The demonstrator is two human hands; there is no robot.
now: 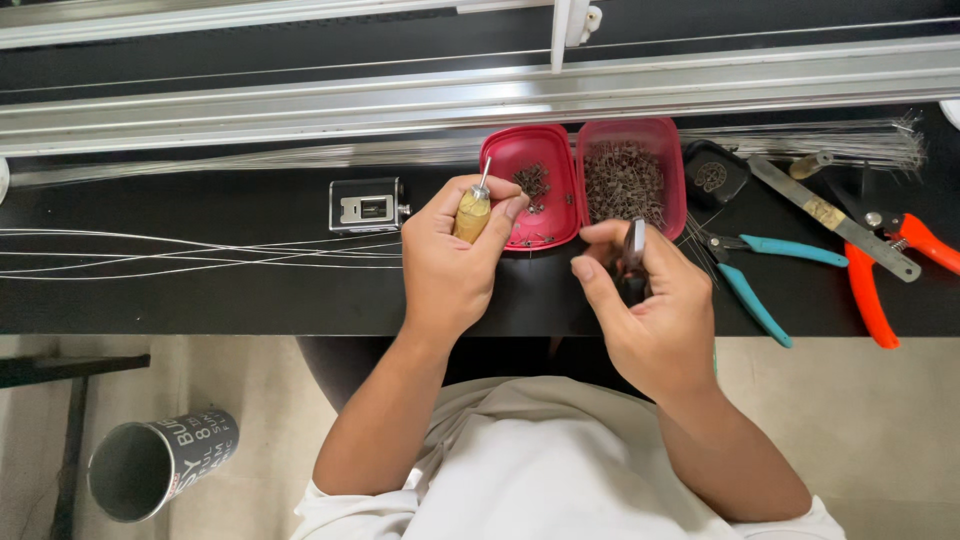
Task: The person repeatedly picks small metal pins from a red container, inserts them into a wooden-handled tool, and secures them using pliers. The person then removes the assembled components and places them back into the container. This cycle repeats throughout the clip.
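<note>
Wooden-handled and metal-tipped, a small pin tool (473, 208) is sitting upright in our left hand (450, 255), whose fingers are closing around it near the red lid (535, 190). Our right hand (645, 300) is pinching dark small pliers (634, 250) just near the red box (632, 178) of tiny parts, while teal pliers (765, 280) are lying to the right.

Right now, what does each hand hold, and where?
Left hand wraps the wooden handle of a small pin tool; right hand pinches a dark tool mid-length.
</note>
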